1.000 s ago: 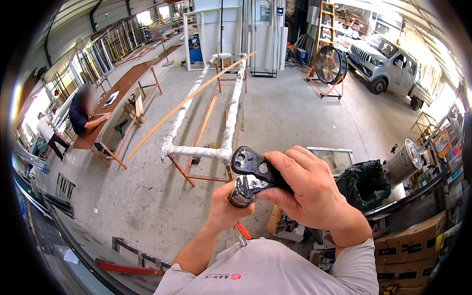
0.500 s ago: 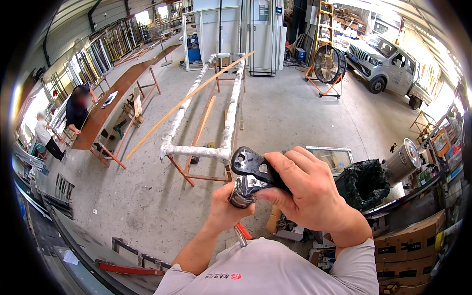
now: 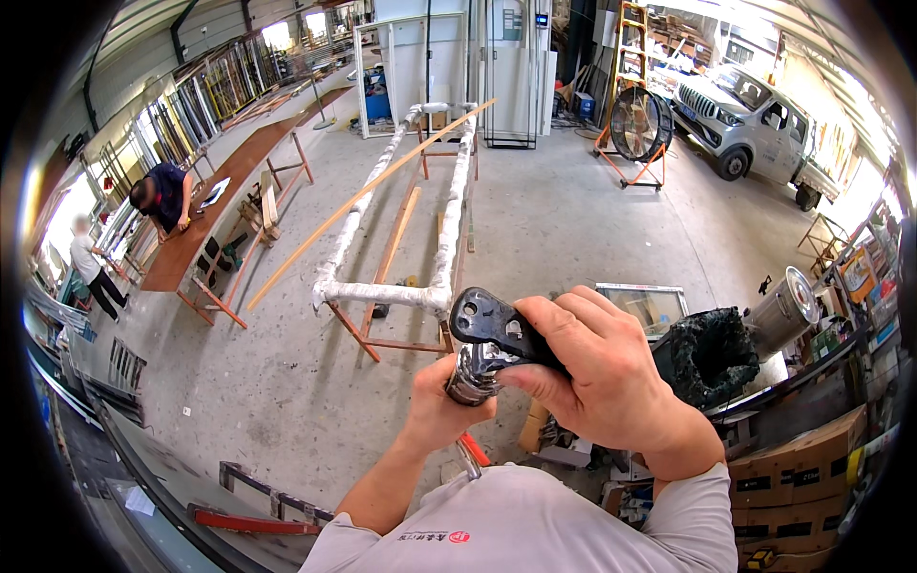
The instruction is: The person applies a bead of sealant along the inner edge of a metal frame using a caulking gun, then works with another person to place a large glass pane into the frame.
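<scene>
Head cam, R hand [image 3: 604,371] unch., co-worker [image 3: 170,195] lower

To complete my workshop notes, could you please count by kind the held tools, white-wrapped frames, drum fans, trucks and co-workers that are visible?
Held black-and-metal tool: 1
White-wrapped frame: 1
Drum fan: 1
Truck: 1
Co-workers: 2
Total: 6

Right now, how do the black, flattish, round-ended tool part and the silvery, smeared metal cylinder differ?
The tool part is black; the metal cylinder is silvery with dark smears. The tool part is flattish with a hole near its end; the cylinder is round. The right hand grips the tool part; the left hand grips the cylinder. Both are held before the body.
</scene>
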Tool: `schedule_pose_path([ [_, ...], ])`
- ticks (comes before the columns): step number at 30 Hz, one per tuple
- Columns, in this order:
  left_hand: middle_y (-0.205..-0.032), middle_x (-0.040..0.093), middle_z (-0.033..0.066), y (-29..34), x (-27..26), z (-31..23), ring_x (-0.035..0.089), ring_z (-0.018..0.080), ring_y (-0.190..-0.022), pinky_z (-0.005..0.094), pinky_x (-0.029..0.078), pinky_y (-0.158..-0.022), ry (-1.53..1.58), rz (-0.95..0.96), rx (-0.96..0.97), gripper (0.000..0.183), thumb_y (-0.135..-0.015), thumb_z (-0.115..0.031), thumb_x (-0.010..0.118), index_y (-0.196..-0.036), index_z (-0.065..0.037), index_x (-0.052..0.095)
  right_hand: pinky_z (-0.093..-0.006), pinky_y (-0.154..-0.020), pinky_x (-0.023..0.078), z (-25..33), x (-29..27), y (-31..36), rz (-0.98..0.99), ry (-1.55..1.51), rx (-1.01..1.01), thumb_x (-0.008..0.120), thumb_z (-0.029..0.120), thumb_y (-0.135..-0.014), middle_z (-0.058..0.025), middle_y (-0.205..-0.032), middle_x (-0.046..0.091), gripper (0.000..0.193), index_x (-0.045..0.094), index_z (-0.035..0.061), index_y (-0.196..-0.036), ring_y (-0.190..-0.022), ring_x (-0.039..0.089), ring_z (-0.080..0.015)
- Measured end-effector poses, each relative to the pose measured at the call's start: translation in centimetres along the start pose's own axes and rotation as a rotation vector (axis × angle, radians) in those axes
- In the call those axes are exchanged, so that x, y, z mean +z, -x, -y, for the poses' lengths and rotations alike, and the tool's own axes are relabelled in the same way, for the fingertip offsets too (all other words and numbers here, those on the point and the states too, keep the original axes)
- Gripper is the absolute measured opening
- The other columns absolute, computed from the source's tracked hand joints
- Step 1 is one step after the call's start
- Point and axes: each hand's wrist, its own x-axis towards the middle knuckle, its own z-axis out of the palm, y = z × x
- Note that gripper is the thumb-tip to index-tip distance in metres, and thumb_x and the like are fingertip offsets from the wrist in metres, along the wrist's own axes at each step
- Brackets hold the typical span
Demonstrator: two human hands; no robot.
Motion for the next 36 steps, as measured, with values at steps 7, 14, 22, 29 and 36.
schedule_pose_path([
  [7,-0.077,0.059,-0.0019,-0.1,-0.2,-0.1,0.051,0.0059,-0.07,0.0249,0.045,-0.062,-0.057,0.017,0.014,0.027,-0.068,0.002,0.073,-0.094,-0.002,0.065,-0.0389,-0.062,0.048,0.0,0.0,0.0,-0.018,-0.027,-0.012,0.074,0.029,-0.084,-0.0116,-0.081,0.058,0.045,0.058,-0.0025,-0.111,-0.074,0.057,-0.0295],
  [14,-0.077,0.059,-0.0016,-0.2,0.0,0.1,0.052,0.0067,-0.071,0.0253,0.045,-0.063,-0.046,0.012,0.02,0.028,-0.068,0.003,0.073,-0.094,-0.002,0.065,-0.0406,-0.064,0.048,0.0,-0.5,-0.1,0.016,-0.044,0.007,0.075,0.029,-0.083,-0.0122,-0.08,0.059,0.044,0.059,-0.0015,-0.11,-0.075,0.059,-0.031],
  [22,-0.08,0.059,-0.0012,-0.5,0.3,0.5,0.053,0.0072,-0.072,0.0254,0.046,-0.064,-0.02,0.005,0.068,0.029,-0.067,0.004,0.074,-0.094,-0.002,0.064,-0.041,-0.066,0.049,0.0,-1.1,-0.1,0.066,-0.064,0.049,0.076,0.029,-0.082,-0.0127,-0.082,0.06,0.044,0.059,-0.0005,-0.11,-0.076,0.06,-0.0316],
  [29,-0.082,0.062,0.0009,-0.9,0.3,1.0,0.056,0.0089,-0.073,0.0269,0.047,-0.066,-0.093,0.011,0.098,0.031,-0.066,0.003,0.076,-0.094,-0.003,0.065,-0.0409,-0.067,0.049,-0.4,-1.3,0.1,0.077,-0.077,0.061,0.075,0.031,-0.083,-0.0124,-0.082,0.06,0.044,0.06,-0.0002,-0.111,-0.077,0.06,-0.0311],
  [36,-0.084,0.063,0.0014,-1.4,0.4,1.7,0.057,0.0092,-0.074,0.0271,0.049,-0.067,-0.094,-0.008,0.134,0.031,-0.064,0.003,0.076,-0.093,-0.003,0.065,-0.0406,-0.066,0.048,-0.7,-1.3,0.2,0.078,-0.075,0.09,0.074,0.031,-0.084,-0.0118,-0.08,0.06,0.042,0.061,-0.0002,-0.109,-0.076,0.06,-0.0308],
])
